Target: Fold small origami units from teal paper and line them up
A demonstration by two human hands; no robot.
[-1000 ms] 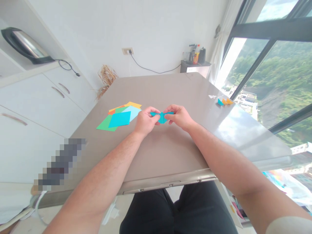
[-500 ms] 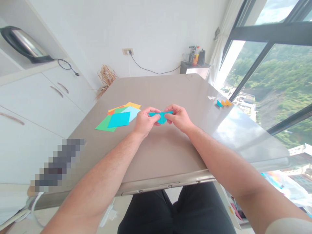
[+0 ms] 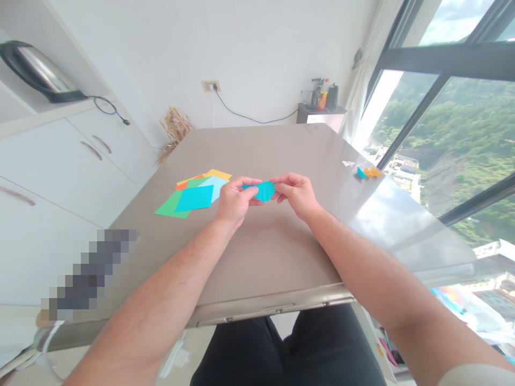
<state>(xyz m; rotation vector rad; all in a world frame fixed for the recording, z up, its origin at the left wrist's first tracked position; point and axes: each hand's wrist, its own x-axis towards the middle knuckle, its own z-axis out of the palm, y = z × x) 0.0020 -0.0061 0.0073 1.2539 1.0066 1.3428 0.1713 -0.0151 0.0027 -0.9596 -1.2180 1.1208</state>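
Between my two hands is a small piece of folded blue paper [image 3: 264,191], held up over the middle of the table. My left hand [image 3: 236,199] pinches its left end between thumb and fingers. On the other end, the thumb and fingers of my right hand [image 3: 295,194] are closed. Creases run down the middle of the paper, and its outer ends are partly hidden by my fingers. Left of my left hand lies a spread of coloured paper sheets, with a blue sheet [image 3: 195,198] on top of a green sheet [image 3: 171,206].
Small folded paper pieces, a blue one [image 3: 360,173] and orange ones [image 3: 373,172], stand near the table's right edge by the window. A blurred dark patch [image 3: 92,273] covers something at the left edge. Beyond the table [image 3: 257,145], a low cabinet holds bottles.
The folded blue paper has shifted slightly left and shows a different outline between my fingers. Both hands keep their pinch. The view has moved a little.
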